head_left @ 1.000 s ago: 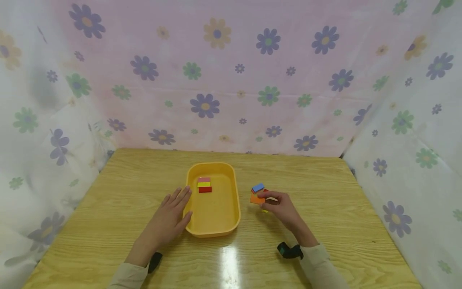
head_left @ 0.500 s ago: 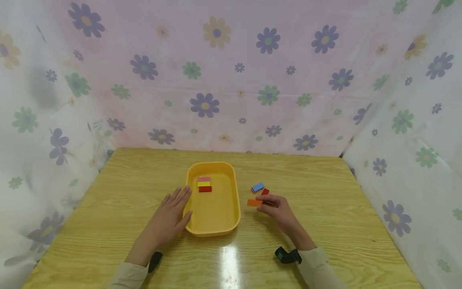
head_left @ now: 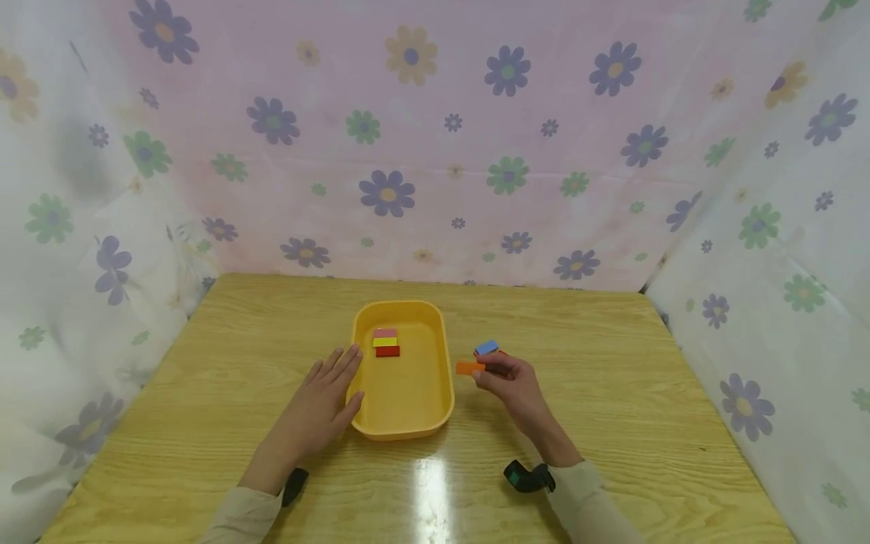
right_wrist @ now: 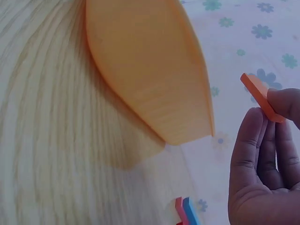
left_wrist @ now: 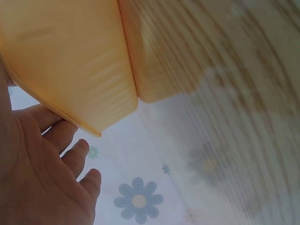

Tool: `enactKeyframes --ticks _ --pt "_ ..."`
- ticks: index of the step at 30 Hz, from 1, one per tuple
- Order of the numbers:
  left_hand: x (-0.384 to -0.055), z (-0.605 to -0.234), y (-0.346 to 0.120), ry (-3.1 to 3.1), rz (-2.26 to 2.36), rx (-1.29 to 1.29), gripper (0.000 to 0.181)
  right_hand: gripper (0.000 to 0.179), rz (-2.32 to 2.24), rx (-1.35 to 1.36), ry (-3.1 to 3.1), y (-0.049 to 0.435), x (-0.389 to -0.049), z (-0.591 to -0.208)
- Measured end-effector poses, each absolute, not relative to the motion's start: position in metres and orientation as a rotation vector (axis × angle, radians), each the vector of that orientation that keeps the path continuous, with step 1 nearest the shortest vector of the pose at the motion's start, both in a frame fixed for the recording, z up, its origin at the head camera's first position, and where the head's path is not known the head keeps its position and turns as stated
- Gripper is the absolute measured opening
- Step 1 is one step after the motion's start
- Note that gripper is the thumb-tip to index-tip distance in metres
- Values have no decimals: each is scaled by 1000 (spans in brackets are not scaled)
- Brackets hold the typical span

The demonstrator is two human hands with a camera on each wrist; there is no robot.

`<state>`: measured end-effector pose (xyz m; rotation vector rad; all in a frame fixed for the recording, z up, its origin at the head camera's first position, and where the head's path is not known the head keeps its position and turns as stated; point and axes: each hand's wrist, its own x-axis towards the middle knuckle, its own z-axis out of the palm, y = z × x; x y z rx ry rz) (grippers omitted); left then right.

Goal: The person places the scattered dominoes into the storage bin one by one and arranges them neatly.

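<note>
Between thumb and fingertips my right hand pinches a flat orange block, held above the table just right of the yellow plastic tub. In the right wrist view the orange block is tilted, with the tub's outer wall to its left. My left hand rests on the tub's left rim, fingers straight and spread. Inside the tub a pink block, a yellow block and a red block lie in a row.
Behind my right fingers a blue block lies on the wooden table over reddish blocks, partly hidden by the hand. Flower-patterned cloth encloses the back and both sides. A black wrist device sits by the right sleeve.
My right hand has moved left toward the tub with the orange block, away from the loose blocks. The left hand stays on the rim.
</note>
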<state>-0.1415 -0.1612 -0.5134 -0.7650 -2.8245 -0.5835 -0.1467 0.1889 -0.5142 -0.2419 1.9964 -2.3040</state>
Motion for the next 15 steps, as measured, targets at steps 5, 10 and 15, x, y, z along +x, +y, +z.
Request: enactKeyframes --ticks 5,10,15 --pt "-141 -514 -161 -2825 -595 -762 64 30 -2314 -281 2005 178 -148 -507" --pt "-141 -514 -162 -2828 -601 -763 64 41 -2230 -262 2061 167 -152 -500" --pt "-142 -515 -162 -2825 -603 -766 64 39 -2156 -278 2106 155 -159 -493"
